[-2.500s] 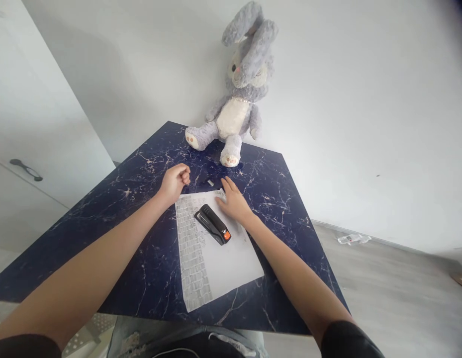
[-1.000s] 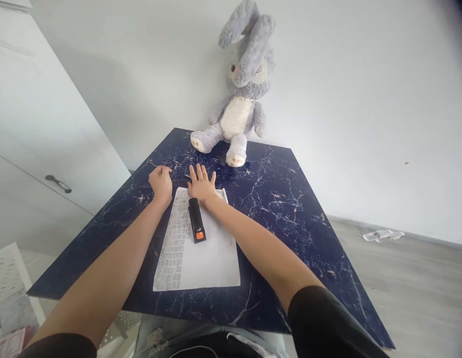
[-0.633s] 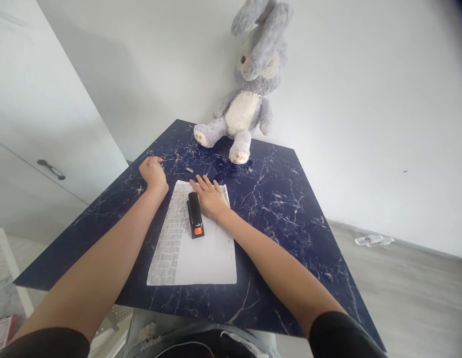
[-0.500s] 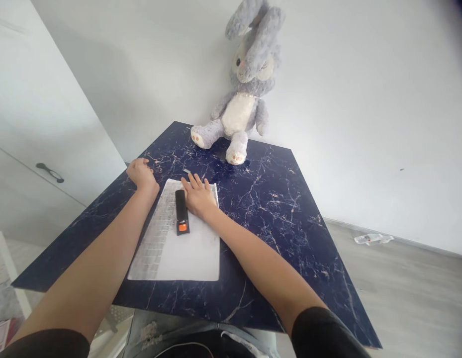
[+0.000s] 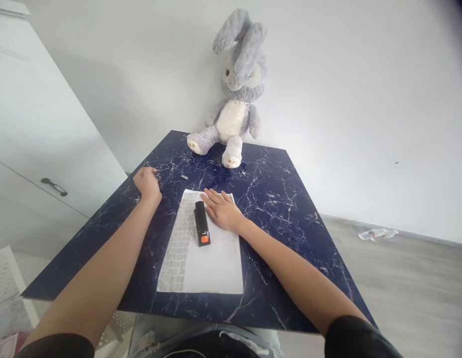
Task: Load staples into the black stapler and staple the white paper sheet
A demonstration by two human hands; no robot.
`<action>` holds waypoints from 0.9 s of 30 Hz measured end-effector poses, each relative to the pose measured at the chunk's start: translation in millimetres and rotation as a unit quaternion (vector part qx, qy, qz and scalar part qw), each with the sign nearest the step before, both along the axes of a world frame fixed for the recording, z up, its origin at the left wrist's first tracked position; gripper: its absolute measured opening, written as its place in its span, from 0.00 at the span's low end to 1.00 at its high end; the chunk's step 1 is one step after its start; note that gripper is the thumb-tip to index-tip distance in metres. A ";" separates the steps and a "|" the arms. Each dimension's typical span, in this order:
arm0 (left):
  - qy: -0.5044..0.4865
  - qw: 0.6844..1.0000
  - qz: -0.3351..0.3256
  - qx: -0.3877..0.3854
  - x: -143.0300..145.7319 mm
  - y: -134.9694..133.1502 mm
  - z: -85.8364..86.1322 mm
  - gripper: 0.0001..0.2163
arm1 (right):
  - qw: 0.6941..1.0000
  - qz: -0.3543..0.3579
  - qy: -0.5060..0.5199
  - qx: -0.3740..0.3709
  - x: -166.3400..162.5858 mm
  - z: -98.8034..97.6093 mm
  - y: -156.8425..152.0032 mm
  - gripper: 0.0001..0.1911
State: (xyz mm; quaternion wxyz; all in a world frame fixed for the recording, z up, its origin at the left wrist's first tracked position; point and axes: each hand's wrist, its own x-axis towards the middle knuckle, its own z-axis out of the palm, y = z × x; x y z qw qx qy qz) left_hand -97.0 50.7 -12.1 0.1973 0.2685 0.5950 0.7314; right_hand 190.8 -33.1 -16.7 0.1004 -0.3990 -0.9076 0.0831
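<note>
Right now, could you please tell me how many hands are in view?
2: the left hand, loosely curled near the left edge of the table, and the right hand on the paper beside the black stapler.

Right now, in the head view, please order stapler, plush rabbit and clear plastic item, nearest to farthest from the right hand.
1. Stapler: on the paper, left of the right hand.
2. Plush rabbit: far end of the table.
3. Clear plastic item: on the floor, right.

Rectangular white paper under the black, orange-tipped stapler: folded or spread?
Spread. The white paper lies flat on the dark-blue marbled table, near corners visible; the black stapler and open right hand rest on it.
</note>
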 end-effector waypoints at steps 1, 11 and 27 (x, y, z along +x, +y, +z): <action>0.020 1.000 -0.005 -0.007 3.3 -1.9 0.1 0.03 | 1.000 -0.009 0.000 0.001 11.2 0.4 -4.8 0.29; 0.362 0.869 -0.336 -0.022 103.8 -58.0 13.1 0.10 | 0.999 -0.030 0.018 -0.021 67.1 0.3 -19.5 0.28; 0.526 0.668 -0.527 0.009 122.8 -64.5 -5.6 0.15 | 0.968 -0.154 0.157 -0.120 50.9 52.8 -82.6 0.08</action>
